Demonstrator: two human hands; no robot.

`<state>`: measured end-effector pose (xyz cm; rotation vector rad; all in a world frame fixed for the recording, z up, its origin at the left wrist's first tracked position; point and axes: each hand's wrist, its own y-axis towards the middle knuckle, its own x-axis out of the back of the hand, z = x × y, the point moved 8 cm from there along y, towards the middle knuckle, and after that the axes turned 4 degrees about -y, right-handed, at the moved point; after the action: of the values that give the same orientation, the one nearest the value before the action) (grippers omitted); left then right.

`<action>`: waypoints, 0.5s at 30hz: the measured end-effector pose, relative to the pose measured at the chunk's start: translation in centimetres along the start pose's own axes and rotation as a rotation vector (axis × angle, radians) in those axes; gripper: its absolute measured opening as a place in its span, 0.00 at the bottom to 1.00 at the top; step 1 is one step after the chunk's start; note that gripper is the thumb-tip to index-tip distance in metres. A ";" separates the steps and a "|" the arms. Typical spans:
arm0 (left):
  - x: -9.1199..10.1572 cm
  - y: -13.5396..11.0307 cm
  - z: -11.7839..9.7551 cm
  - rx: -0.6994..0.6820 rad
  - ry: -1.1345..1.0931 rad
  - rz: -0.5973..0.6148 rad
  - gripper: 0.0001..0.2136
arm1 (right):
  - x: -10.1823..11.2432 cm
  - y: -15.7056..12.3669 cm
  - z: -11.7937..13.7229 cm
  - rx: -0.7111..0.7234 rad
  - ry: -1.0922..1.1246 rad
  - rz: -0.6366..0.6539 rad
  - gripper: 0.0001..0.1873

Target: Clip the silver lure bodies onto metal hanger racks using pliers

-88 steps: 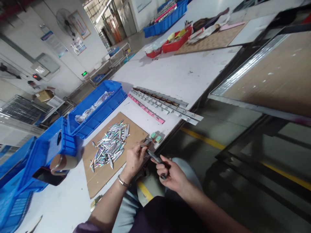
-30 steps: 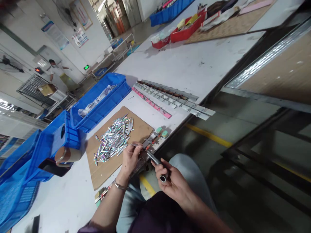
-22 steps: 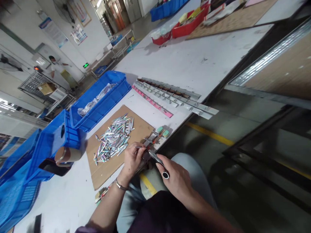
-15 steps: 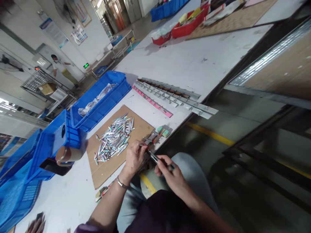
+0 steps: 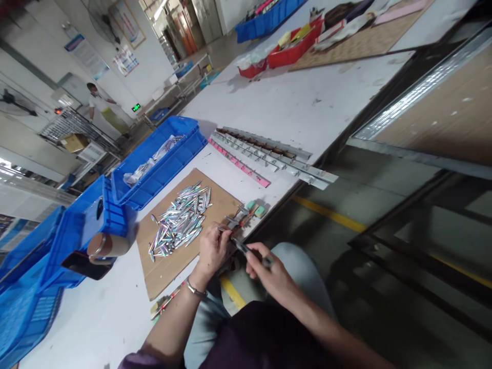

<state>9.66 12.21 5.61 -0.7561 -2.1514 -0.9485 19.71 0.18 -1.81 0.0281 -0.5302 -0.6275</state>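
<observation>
My left hand (image 5: pixel 214 248) is closed in a pinch at the table's near edge. A thin silvery tip shows at its fingers, but most of what it holds is hidden. My right hand (image 5: pixel 268 267) is wrapped round a dark pen-like tool (image 5: pixel 241 246), its front end pointing at the left fingertips. Just left of my hands, a pile of shiny slim fish-shaped pieces (image 5: pixel 180 218) lies on a cardboard sheet (image 5: pixel 154 284). Beyond my fingers, a small metal fixture with green pads (image 5: pixel 250 207) sits at the table edge.
Rows of metal strips (image 5: pixel 269 151) and a pink strip (image 5: pixel 242 164) lie further along the white table (image 5: pixel 292 97). Blue bins (image 5: pixel 161 169), a brown-lidded jar (image 5: pixel 109 245) and a phone (image 5: pixel 85 264) stand left. Red trays (image 5: pixel 294 48) are at the back; a person (image 5: pixel 103 110) stands far off.
The view has shifted slightly. My right hand and the pen-like tool have turned a little, while the left hand keeps its pinch. The distant person has changed posture.
</observation>
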 end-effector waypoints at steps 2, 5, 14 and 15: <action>0.0 -0.1 -0.1 0.000 -0.001 -0.001 0.12 | -1.0 0.2 -0.4 -0.061 0.126 0.015 0.23; 0.0 -0.2 -0.4 -0.010 -0.001 0.014 0.10 | -2.0 -0.3 -1.7 -0.194 0.540 0.050 0.24; -0.6 -0.3 0.1 0.029 0.018 0.042 0.10 | -0.4 -0.2 -0.5 -0.096 0.252 0.124 0.17; -0.6 -0.4 0.1 0.031 0.023 0.041 0.10 | -1.4 -0.2 -1.1 -0.190 0.399 0.166 0.19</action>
<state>9.71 11.94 5.00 -0.7684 -2.1179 -0.8963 19.18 0.69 -3.40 -0.0683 -0.0848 -0.4907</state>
